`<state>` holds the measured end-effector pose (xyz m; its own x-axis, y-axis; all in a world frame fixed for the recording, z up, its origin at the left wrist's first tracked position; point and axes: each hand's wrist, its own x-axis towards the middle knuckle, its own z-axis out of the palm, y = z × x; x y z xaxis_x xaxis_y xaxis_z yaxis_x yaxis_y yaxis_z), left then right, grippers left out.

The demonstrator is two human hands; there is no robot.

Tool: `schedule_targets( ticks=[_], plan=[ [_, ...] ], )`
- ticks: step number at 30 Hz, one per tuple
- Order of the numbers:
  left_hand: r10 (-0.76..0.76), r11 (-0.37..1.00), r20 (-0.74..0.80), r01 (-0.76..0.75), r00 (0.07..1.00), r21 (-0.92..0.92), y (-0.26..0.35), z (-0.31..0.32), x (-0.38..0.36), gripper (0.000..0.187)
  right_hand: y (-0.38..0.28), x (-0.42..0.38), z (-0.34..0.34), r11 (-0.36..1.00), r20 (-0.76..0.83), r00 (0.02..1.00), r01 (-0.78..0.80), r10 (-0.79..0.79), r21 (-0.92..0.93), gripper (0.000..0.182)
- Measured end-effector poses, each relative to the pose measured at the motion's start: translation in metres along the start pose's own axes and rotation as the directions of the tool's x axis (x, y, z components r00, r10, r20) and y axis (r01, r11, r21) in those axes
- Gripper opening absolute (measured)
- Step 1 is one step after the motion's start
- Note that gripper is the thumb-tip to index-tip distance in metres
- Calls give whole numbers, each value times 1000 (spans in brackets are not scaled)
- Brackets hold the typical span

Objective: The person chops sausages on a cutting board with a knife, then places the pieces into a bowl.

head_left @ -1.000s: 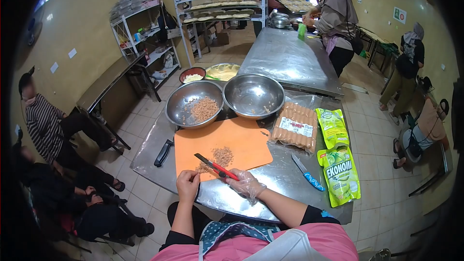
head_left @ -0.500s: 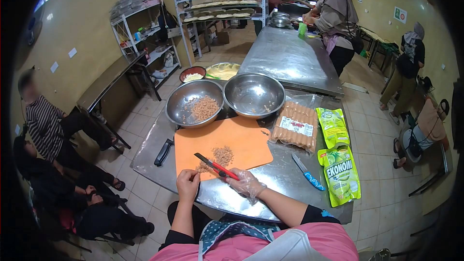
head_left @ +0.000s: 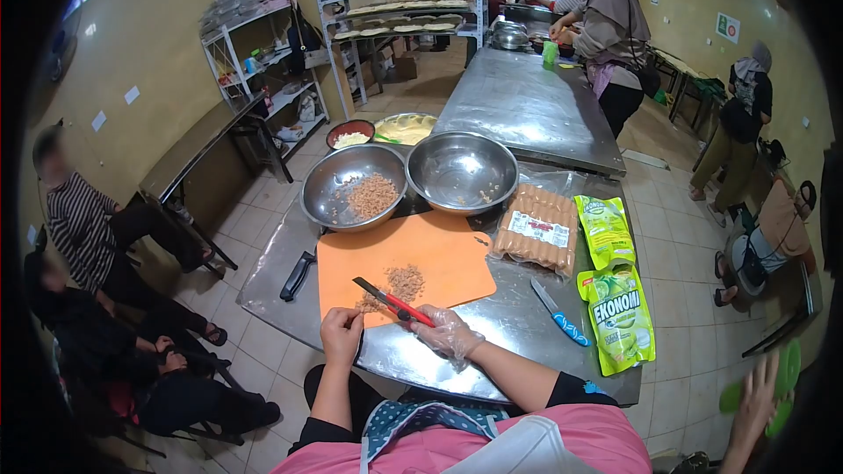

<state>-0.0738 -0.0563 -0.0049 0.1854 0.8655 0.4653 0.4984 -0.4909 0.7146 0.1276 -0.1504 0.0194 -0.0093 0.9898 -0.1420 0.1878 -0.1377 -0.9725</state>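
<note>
My right hand, in a clear plastic glove, grips the red handle of a knife with a dark blade pointing up and left over an orange cutting board. Bare and pinched, my left hand is at the board's near edge, close to the blade. Whatever may be between its fingertips is too small to make out. Beside the blade lies a pile of chopped pinkish-brown bits. Behind the board, one steel bowl holds more such bits; a second steel bowl has only a few.
Right of the board lie a pack of sausages, a blue-handled knife and two green pouches. A black-handled tool is at left. Another person's hand with green cups appears at lower right. People sit at left.
Another person's hand with green cups has come into view at lower right. At the back, the tray held near the rack is no longer raised there. My hands and knife look practically still.
</note>
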Motion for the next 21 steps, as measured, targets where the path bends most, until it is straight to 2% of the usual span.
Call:
schedule_targets(
  ticks=[10, 19, 21],
  plan=[
    [32, 999, -3, -32, 999, 14, -2, 0, 0, 7, 5, 1, 1, 999, -19, 1000, 10, -11, -39, 23],
    [28, 1000, -3, -28, 1000, 14, -3, 1, 0, 7, 4, 2, 1, 1000, -7, 1000, -5, 5, 6, 22],
    [25, 1000, -1, -25, 1000, 14, -3, 1, 0, 7, -3, -1, 0, 999, -16, 1000, 7, -8, -46, 22]
  ],
)
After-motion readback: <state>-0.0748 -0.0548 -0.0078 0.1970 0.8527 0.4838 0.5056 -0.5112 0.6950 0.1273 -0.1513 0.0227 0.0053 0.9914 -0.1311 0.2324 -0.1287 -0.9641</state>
